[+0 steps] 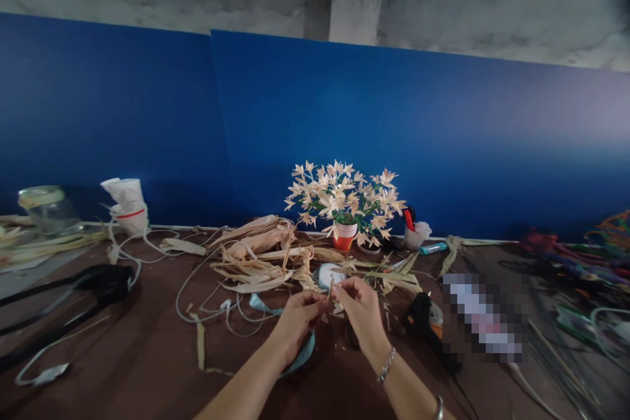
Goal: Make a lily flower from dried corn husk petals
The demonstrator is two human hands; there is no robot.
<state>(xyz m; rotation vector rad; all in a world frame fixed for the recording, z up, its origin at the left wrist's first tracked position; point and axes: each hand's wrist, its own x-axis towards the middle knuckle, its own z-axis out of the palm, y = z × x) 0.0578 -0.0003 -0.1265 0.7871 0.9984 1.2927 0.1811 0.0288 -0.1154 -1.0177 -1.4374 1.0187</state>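
"What are the hands doing?"

"The left hand [295, 321] and right hand [363, 315] meet fingertip to fingertip, the fingers of both pinching a small pale piece [331, 286]. It's too small to tell more."

"What's closest to them?"

"A white roll [327, 273] just beyond, at twelve o'clock. A blue strip [302, 356] hangs near the left wrist, at seven."

"And around that, on the bench [162, 361]?"

"Dry husks [258, 243] are heaped at eleven. Past the roll, near twelve, pale flowers [331, 200] stand in a red-and-white cup [343, 239]. The glue gun [426, 323] lies between three and four."

"Anything farther out?"

"At two, a pot [415, 237] with something red-handled in it, and a blue tube [433, 249] beside it. A black stand [105, 281] lies at nine, a white cup [130, 216] stuffed with something white is at ten, and a glass jar [49, 210] sits between nine and ten. The blue panel [325, 98] runs behind everything at twelve."
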